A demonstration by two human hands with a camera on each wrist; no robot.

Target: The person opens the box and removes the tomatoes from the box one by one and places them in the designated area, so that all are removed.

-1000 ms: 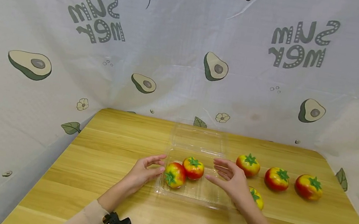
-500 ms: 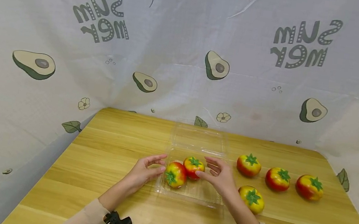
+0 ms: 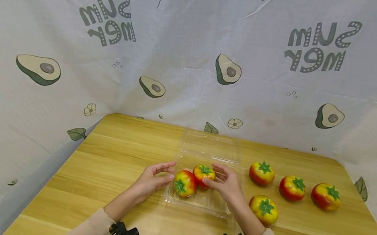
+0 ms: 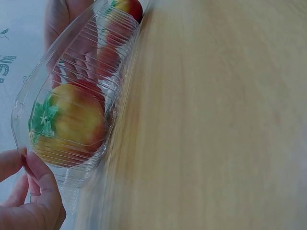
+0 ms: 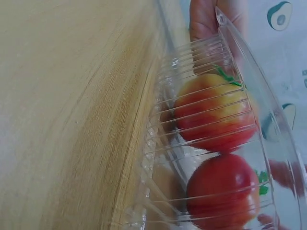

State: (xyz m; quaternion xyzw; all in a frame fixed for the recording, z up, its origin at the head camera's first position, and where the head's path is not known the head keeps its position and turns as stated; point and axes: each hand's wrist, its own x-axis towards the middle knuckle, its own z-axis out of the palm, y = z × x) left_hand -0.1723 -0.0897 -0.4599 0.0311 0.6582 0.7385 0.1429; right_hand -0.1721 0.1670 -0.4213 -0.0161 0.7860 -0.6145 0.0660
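Observation:
A hinged clear plastic box (image 3: 218, 209) lies with its lid folded back. Inside sit two red-and-yellow, tomato-like fruits with green leafy tops: a left one (image 3: 183, 189) and one behind it (image 3: 204, 172). At the box's left edge, my left hand (image 3: 150, 180) pinches the rim between thumb and finger, plainest in the left wrist view. My right hand (image 3: 227, 185) reaches into the box, its spread thumb and fingers about the right side of the rear fruit. In the right wrist view its fingertips (image 5: 282, 173) hover by that fruit's top; firm contact is not visible.
On the wooden table (image 3: 127, 136), right of the box, lie several more such fruits; the nearest (image 3: 264, 210) is by my right forearm. The open lid (image 3: 210, 145) extends behind the box. A patterned white cloth (image 3: 185, 44) hangs past the table's far edge.
My right hand has moved left, from the box's right part to the rear fruit, uncovering the near fruit on the table. My left hand and both boxed fruits have stayed put.

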